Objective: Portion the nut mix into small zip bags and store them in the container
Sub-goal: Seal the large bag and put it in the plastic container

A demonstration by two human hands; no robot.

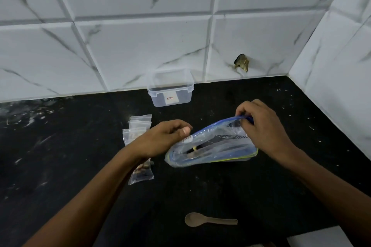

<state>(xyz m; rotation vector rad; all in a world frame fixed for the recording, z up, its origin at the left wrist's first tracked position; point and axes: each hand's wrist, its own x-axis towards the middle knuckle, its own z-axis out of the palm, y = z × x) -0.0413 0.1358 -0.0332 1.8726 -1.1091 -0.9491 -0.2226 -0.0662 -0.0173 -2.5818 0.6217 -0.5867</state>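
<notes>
Head view: black countertop [200,196], marble-tiled walls [140,46].

Both hands meet on the large zip bag [212,144], which sits over the counter [281,166] at the middle of the scene. The right hand [263,126] pinches the bag's top edge at its far right end; the left hand [166,136] holds the same edge at its near left end, so the bag hangs between the two grips. Left of the left-hand grip, partly under that wrist, the small zip bags [138,132] lie on the counter. Behind both grips, against the wall [140,46], stands the container [170,88]. In front of the grips, nearer the person, a spoon [208,220] lies on the counter.
</notes>
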